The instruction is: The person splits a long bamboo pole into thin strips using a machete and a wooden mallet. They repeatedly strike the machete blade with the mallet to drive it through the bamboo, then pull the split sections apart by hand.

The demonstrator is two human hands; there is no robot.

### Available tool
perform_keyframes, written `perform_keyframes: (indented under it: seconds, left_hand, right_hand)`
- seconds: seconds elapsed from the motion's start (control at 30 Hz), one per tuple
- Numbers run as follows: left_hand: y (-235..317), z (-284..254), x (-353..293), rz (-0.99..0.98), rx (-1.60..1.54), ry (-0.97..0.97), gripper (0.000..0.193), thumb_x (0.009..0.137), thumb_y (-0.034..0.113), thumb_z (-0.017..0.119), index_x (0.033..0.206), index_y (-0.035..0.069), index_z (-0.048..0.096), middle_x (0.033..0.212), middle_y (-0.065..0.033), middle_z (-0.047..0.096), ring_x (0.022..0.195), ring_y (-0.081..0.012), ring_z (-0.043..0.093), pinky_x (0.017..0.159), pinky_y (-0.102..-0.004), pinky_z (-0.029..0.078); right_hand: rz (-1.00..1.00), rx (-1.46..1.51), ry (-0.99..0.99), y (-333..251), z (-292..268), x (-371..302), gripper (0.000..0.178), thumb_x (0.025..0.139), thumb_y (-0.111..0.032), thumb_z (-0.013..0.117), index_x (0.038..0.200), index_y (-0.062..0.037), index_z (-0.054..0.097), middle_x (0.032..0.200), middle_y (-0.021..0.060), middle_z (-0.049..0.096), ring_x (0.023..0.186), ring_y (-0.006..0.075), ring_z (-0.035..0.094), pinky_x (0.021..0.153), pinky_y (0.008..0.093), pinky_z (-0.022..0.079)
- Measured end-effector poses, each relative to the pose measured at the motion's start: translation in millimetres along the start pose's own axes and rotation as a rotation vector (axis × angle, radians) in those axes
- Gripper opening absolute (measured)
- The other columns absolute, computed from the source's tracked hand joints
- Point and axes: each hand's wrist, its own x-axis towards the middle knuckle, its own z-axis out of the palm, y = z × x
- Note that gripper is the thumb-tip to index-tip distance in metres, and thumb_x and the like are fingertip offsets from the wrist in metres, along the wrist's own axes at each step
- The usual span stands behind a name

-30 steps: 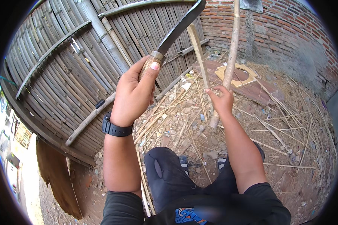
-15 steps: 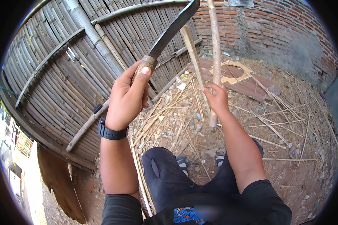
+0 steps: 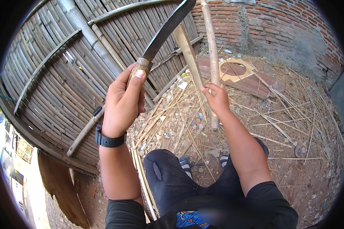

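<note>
My left hand (image 3: 120, 103) is closed round the wooden handle of a machete (image 3: 165, 35), its thumb pressed along the handle. The dark curved blade points up and away to the right. My right hand (image 3: 218, 100) grips a pale round wooden pole (image 3: 211, 45) that stands nearly upright, its lower end showing below the fingers. Against the thumb and fingertips of the same hand leans a flat, tapering wooden strip (image 3: 188, 51), wider at its top. The blade's tip is close to the tops of both pieces; whether it touches them I cannot tell.
A bamboo slat wall (image 3: 46, 68) rises on the left, a brick wall (image 3: 275, 24) at the back right. Brown boards (image 3: 252, 87) with a yellow cut-out panel (image 3: 249, 71) lie ahead. Thin sticks and straw (image 3: 286, 114) litter the ground. Long strips (image 3: 143, 179) lie by my left leg.
Both hands have shifted slightly left, the left one also a little down, carrying the machete, pole and flat strip along. The strip has turned to show more of its broad face.
</note>
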Motion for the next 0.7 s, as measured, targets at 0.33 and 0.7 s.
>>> perform_keyframes:
  seconds: [0.33, 0.7]
  left_hand:
    - [0.6, -1.4, 0.3, 0.026, 0.017, -0.021, 0.038, 0.103, 0.029, 0.053, 0.124, -0.001, 0.058, 0.059, 0.0052, 0.047, 0.046, -0.0025, 0.043, 0.043, -0.0198, 0.036]
    - [-3.5, -17.9, 12.0, -0.019, 0.049, 0.028, 0.042, 0.100, 0.029, 0.058, 0.128, -0.002, 0.059, 0.061, 0.0047, 0.049, 0.048, -0.0035, 0.047, 0.044, -0.0220, 0.039]
  right_hand:
    - [-0.014, 0.021, 0.066, -9.5, -1.4, -6.5, 0.029, 0.087, -0.038, 0.074, 0.105, -0.0150, 0.074, 0.104, 0.0141, 0.053, 0.088, 0.0301, 0.061, 0.080, 0.0393, 0.052]
    - [-0.248, -0.082, 0.223, -23.1, -135.2, 17.9, 0.065, 0.097, -0.023, 0.060, 0.155, -0.0286, 0.030, 0.137, 0.0232, 0.054, 0.113, 0.0319, 0.062, 0.095, 0.0430, 0.050]
